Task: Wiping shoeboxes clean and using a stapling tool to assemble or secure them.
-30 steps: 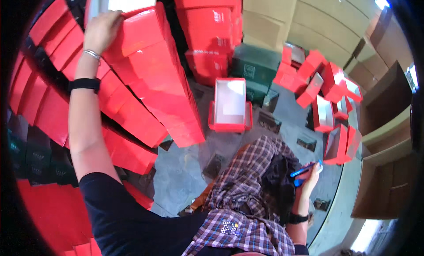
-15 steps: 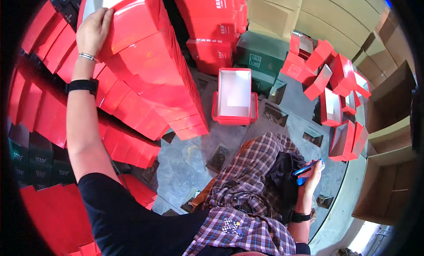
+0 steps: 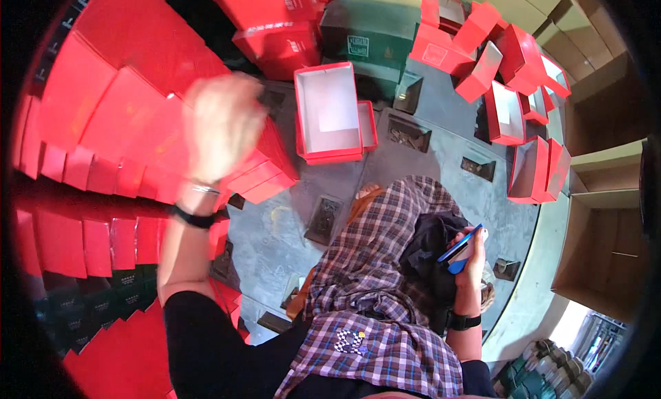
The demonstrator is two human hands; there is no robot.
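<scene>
My left hand (image 3: 224, 127), smeared by motion, is over the tall stacks of red boxes (image 3: 141, 110) at the left; its fingers are too blurred to read. At the lower right, my right hand (image 3: 472, 261) is closed round a small blue-and-white handheld tool (image 3: 454, 251) beside a dark bunched cloth (image 3: 430, 244) on my lap. Ahead of my knees, an open red box (image 3: 325, 110) with a white inside rests on another red box part on the grey floor.
Several opened red boxes and lids (image 3: 506, 113) lie jumbled at the right. Behind the open box stands a green box (image 3: 368, 37). Large brown cartons (image 3: 595, 244) line the right edge. The grey floor panels (image 3: 275, 223) have recessed openings.
My left hand has left the top of the red stack and moved right and down, towards me. My right hand keeps the blue-and-white tool. The view has also shifted.
</scene>
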